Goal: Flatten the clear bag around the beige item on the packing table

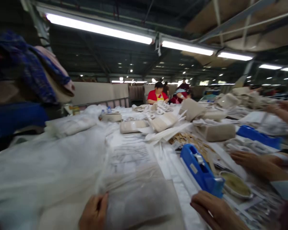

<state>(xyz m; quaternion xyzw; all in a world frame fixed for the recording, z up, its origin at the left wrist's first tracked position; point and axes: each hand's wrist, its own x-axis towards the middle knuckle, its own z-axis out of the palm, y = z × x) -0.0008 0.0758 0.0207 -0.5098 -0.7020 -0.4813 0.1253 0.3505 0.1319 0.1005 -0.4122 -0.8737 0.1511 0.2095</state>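
Note:
At the bottom of the head view, my left hand (93,212) pinches the left edge of a clear plastic bag (139,198). Folded beige-grey fabric shows through the bag, which lies flat on the table. My right hand (216,210) is to the right of the bag, just in front of a blue tape dispenser (201,169). Its fingers are curled and pressed together; whether anything thin is between them is too blurred to tell. Beyond the bag lies a white sheet with dark printed lines (132,151).
White plastic sheeting (62,159) covers the left side. Folded beige bundles (163,121) lie further back. On the right are a round dish (236,184), another blue dispenser (258,135) and a co-worker's hands (259,163). People (158,94) sit at the far end.

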